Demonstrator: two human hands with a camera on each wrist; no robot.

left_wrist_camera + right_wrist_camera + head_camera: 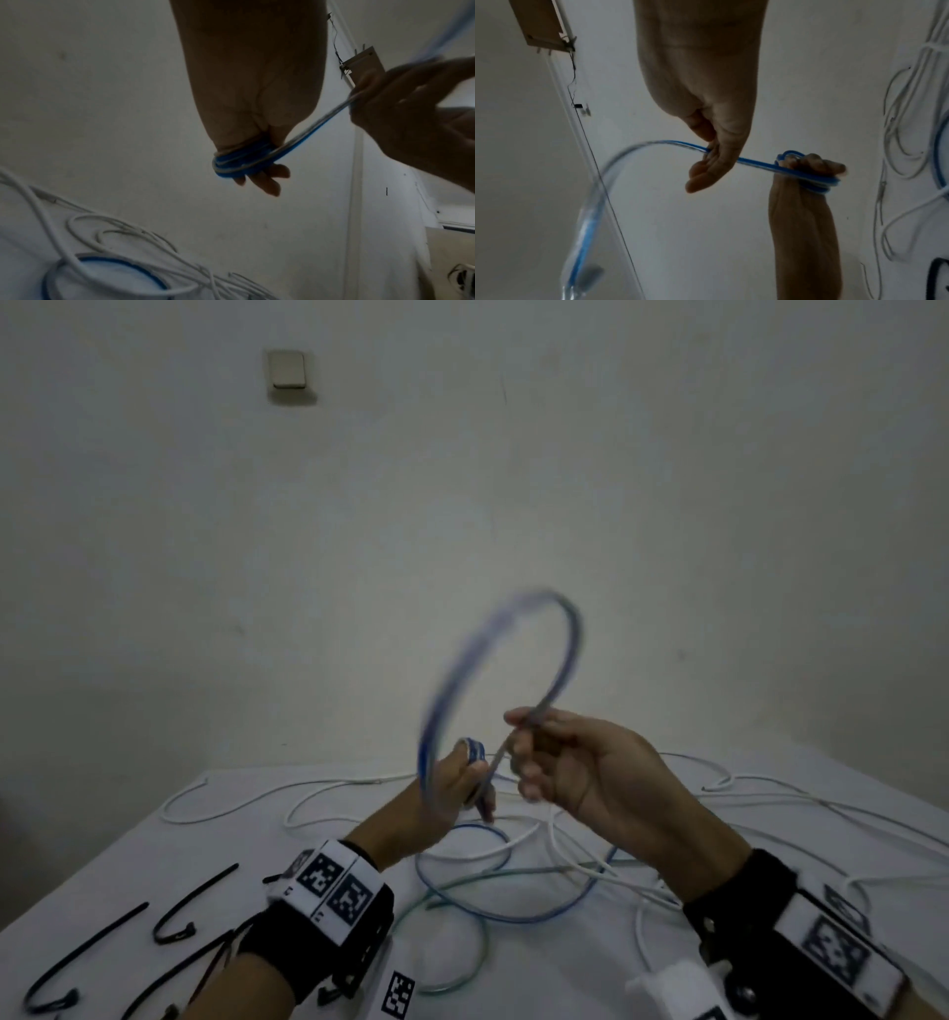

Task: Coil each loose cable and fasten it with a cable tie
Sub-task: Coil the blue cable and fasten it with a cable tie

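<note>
Above the table [154, 839] both hands work in open air before a bare wall [513, 480] — nothing solid stands at 12 o'clock. The blue cable [567, 654] arcs between left hand [452, 793] and right hand [580, 773], blocking that gap. Below, loose white cables [328, 793] sprawl from 10 to 3 o'clock, and black cable ties [195, 901] lie at 8 o'clock.

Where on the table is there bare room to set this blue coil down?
Bare table shows between the black cable ties and the white cables. The middle, under both hands, is crowded with the blue cable and white loops.
</note>
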